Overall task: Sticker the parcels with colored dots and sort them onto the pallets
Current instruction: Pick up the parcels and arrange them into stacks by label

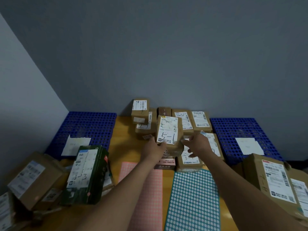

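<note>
Gripping a brown parcel (168,130) marked "5-1" are the left hand (153,148) and right hand (198,144), near an "INVISIBLE BRA" box (165,164).

Dim, flat light w/ bluish cast; shadows faint. Print on parcel labels (167,129) blurred. Wide-angle bowing at frame edges.
</note>
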